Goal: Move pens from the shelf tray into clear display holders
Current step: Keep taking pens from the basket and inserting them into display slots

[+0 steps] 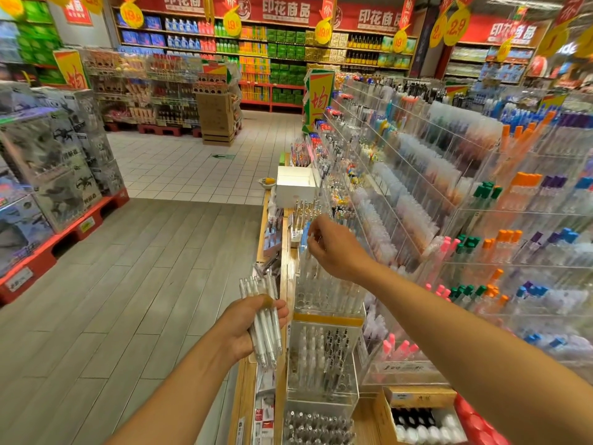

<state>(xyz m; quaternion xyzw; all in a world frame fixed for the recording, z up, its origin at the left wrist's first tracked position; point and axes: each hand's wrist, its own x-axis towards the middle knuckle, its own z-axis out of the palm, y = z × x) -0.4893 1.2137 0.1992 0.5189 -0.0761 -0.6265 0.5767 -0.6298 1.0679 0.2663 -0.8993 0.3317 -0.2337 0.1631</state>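
My left hand (247, 329) grips a bundle of white pens (263, 319) held upright just left of the shelf edge. My right hand (333, 248) hovers above a clear display holder (327, 293) that is packed with white and clear pens standing upright. Its thumb and fingers are pinched at the tip of one white pen (306, 239) over that holder. Below it stands a second clear holder (324, 358) with white and black pens. Whether the pinched pen touches the others I cannot tell.
A white open box (295, 184) sits farther along the wooden shelf ledge (284, 271). Tiered clear racks (481, 203) full of coloured pens rise to the right. A cardboard box of pens (420, 419) lies at bottom right. Open aisle floor and stacked boxes on red pallets (61, 226) lie left.
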